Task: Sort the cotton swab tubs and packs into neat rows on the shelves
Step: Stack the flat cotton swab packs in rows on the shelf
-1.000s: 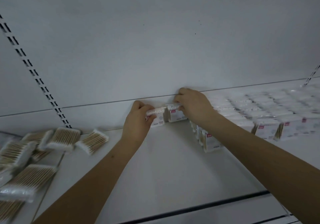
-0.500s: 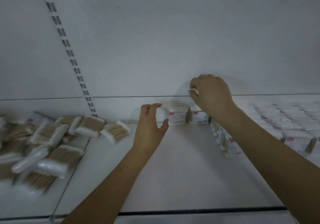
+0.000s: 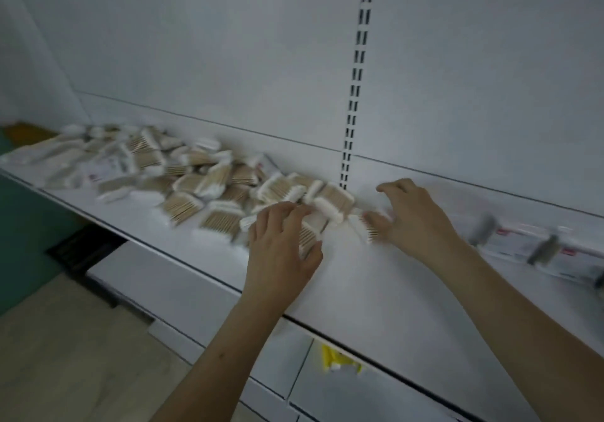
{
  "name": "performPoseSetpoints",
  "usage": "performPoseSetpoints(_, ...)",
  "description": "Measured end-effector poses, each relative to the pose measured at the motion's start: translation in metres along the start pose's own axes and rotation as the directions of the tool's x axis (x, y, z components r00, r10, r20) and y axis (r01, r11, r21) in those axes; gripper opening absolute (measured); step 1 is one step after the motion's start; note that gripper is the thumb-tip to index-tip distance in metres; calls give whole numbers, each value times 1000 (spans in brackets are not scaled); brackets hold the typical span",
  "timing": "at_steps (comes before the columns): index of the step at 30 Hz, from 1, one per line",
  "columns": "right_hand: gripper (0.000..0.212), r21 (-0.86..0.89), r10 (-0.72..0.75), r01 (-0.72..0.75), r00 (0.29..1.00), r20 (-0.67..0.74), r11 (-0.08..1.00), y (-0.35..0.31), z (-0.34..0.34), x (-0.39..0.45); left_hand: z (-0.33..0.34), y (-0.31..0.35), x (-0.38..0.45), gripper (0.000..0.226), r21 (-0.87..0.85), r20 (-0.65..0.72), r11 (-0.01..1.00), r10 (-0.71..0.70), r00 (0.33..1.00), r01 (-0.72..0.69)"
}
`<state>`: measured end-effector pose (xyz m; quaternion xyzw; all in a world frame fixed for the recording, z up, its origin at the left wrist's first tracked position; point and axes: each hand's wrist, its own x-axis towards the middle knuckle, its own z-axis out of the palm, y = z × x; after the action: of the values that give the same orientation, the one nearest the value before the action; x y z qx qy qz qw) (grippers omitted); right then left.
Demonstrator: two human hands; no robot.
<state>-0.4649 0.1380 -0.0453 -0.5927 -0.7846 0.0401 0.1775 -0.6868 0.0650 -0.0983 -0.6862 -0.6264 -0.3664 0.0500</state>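
Observation:
A loose heap of cotton swab packs (image 3: 196, 179), wooden sticks with white tips in clear wrap, sprawls along the left half of the white shelf (image 3: 359, 291). At the heap's right end my left hand (image 3: 281, 248) lies over one swab pack (image 3: 309, 237), fingers on top and thumb at its near side, gripping it. My right hand (image 3: 415, 222) hovers with fingers spread, its thumb touching another small pack (image 3: 361, 228). Blurred packs with red labels (image 3: 523, 248) stand in a row at the far right.
A slotted upright rail (image 3: 354, 94) runs down the white back panel just behind my hands. A lower shelf (image 3: 376, 398) below holds a yellow item (image 3: 340, 361). The floor (image 3: 65, 362) and a dark crate (image 3: 81, 248) lie at the lower left.
My view has swung left from the tidy row to the loose heap. Both hands left the red-labelled packs and moved to the heap's right end; the left now grips a pack.

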Motion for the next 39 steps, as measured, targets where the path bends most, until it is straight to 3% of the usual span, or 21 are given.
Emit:
performPoseSetpoints(2, 69, -55, 37, -32, 995, 88, 998, -4, 20, -2, 2, -15, -9, 70, 87, 59, 995, -58, 997, 53)
performPoseSetpoints(4, 72, -21, 60, -58, 990, 124, 998, -4, 38, -6, 6, -23, -15, 70, 134, 84, 991, -38, 996, 26)
performPoseSetpoints(9, 56, 109, -51, 54, 998, -33, 993, 7, 70, -14, 9, -28, -15, 60, 128, 81, 991, -41, 996, 31)
performPoseSetpoints(15, 36, 380, -63, 110, 989, -136, 918, 2, 61, -22, 7, -28, -17, 42, 28, 24, 1000, -7, 1000, 6)
performPoseSetpoints(18, 24, 473, -48, 112, 988, -145, 874, -3, 58, -26, 6, -27, -17, 33, 46, -35, 996, 72, 997, -71)
performPoseSetpoints(21, 23, 457, -32, 96, 989, -145, 884, -6, 53, -25, 6, -25, -18, 27, 52, -71, 972, 234, 970, -230)
performPoseSetpoints(24, 26, 375, -75, 108, 992, -102, 921, -2, 42, -22, 1, -17, -15, 29, -42, -45, 959, 278, 959, -280)
performPoseSetpoints(28, 21, 371, -95, 140, 986, -137, 918, 8, 18, -28, -10, 9, -4, 27, -300, -61, 941, 147, 987, -158)
performPoseSetpoints(32, 18, 478, 90, 73, 947, -309, 875, 37, -7, -37, -6, 38, 7, 27, -511, -73, 858, 12, 997, -48)
performPoseSetpoints(36, 20, 743, 377, -121, 907, -187, 659, 63, -32, -62, 8, 73, 17, 27, -637, 31, 771, -10, 999, 27)
performPoseSetpoints(39, 19, 826, 474, -206, 877, -82, 524, 81, -50, -82, 26, 94, 21, 27, -664, 72, 748, 59, 996, 4)
